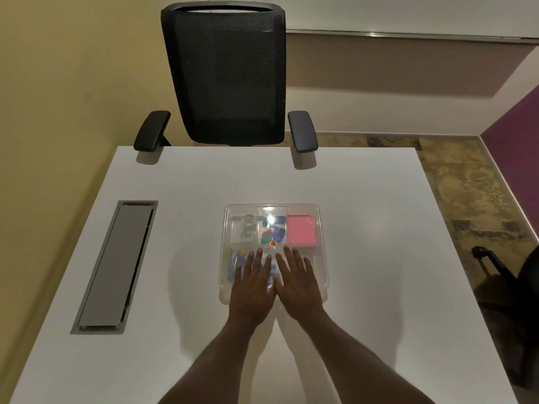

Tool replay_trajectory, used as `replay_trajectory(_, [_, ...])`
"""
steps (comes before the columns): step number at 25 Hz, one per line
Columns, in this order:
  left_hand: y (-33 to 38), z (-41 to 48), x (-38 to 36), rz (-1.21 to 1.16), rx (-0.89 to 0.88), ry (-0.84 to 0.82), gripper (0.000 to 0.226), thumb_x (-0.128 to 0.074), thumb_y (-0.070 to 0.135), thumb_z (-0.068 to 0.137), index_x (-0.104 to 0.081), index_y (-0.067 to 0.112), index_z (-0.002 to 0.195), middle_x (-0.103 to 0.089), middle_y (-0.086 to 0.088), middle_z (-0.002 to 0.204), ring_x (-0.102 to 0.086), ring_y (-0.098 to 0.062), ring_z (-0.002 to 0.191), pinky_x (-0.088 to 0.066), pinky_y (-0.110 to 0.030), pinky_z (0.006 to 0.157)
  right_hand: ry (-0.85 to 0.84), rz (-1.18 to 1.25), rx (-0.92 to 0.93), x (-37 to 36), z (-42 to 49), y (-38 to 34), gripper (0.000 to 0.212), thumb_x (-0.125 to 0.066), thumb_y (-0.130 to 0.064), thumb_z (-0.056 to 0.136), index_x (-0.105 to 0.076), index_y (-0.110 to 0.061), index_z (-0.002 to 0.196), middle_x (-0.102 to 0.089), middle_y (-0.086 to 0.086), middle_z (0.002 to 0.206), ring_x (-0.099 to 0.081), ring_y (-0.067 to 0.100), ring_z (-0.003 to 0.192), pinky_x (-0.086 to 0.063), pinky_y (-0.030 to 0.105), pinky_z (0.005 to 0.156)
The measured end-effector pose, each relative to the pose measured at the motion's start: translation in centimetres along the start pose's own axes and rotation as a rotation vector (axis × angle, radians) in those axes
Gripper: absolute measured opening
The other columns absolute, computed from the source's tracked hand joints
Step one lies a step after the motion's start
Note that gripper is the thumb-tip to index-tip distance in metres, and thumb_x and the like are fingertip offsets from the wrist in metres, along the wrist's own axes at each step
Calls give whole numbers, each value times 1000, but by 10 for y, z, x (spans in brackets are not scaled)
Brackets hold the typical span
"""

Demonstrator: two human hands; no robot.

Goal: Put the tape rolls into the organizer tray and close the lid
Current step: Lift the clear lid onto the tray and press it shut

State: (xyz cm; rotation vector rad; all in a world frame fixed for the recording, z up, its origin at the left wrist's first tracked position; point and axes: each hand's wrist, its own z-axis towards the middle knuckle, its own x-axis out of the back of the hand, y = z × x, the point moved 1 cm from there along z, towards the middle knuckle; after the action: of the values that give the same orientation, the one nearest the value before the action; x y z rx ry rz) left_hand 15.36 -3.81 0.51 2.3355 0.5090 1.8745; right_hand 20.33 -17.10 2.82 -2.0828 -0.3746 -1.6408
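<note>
A clear plastic organizer tray (320,228) lies on the white table, its transparent lid (272,209) down over the compartments. Clear tape rolls (248,227) show through the lid in the far left compartment. Coloured clips sit in the middle one and a pink note pad (301,230) in the far right one. My left hand (252,287) and my right hand (297,282) lie flat side by side on the near half of the lid, fingers spread, holding nothing. They hide part of the near compartments.
A grey cable hatch (115,266) is set into the table at the left. A black mesh office chair (227,74) stands at the far edge. A dark bag (504,275) sits on the floor at the right.
</note>
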Motion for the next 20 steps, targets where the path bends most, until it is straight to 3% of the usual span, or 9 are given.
replay_trajectory(2, [0, -9, -3, 13, 6, -17, 70, -31, 60, 106, -17, 25, 165, -2, -1, 172, 0, -27, 161, -6, -54, 132, -62, -32, -24, -5, -6, -3, 64, -19, -55, 104, -30, -22, 158, -18, 8, 167, -17, 33, 154, -12, 54, 126])
replay_trajectory(4, [-3, -15, -5, 40, 15, -36, 68, -34, 57, 107, -17, 26, 165, -2, -3, 172, 1, -29, 161, -3, -53, 131, -109, 0, -45, -8, -14, -7, 67, -42, -53, 102, -24, -24, 159, -10, 8, 168, -10, 33, 155, -11, 55, 126])
replay_trajectory(7, [-9, -16, -5, 59, -1, -73, 68, -41, 48, 108, -12, 28, 166, 1, -2, 173, 1, -28, 162, -7, -51, 133, -79, 12, -73, -5, -24, -16, 73, -77, -48, 84, -50, -22, 147, -42, 11, 157, -41, 36, 144, -38, 57, 115])
replay_trajectory(9, [-11, -14, -1, 36, 10, -76, 67, -45, 44, 107, -15, 30, 165, -5, -1, 174, -4, -26, 163, -13, -49, 133, -51, 35, -79, -4, -26, -18, 72, -86, -41, 76, -60, -21, 140, -53, 11, 149, -51, 36, 137, -47, 57, 107])
replay_trajectory(16, [-11, 1, 5, 8, 34, -74, 67, -50, 41, 105, -19, 33, 164, -11, 2, 174, -8, -20, 162, -19, -45, 132, -65, 41, -98, 4, -9, -10, 73, -96, -34, 63, -69, -22, 129, -66, 11, 137, -64, 35, 125, -57, 53, 97])
replay_trajectory(18, [-13, 13, 9, -1, 29, -76, 67, -50, 39, 106, -18, 33, 164, -9, 1, 175, -7, -20, 162, -20, -45, 132, -66, 62, -106, 6, 5, -7, 70, -85, -32, 79, -57, -24, 142, -52, 10, 151, -49, 35, 139, -46, 54, 111])
replay_trajectory(20, [-16, 26, 13, 8, 20, -78, 66, -48, 37, 107, -16, 33, 165, -7, 1, 175, -6, -20, 162, -19, -44, 132, -117, 66, -91, 5, 20, -4, 67, -66, -31, 96, -35, -26, 156, -28, 7, 165, -25, 33, 153, -25, 51, 124])
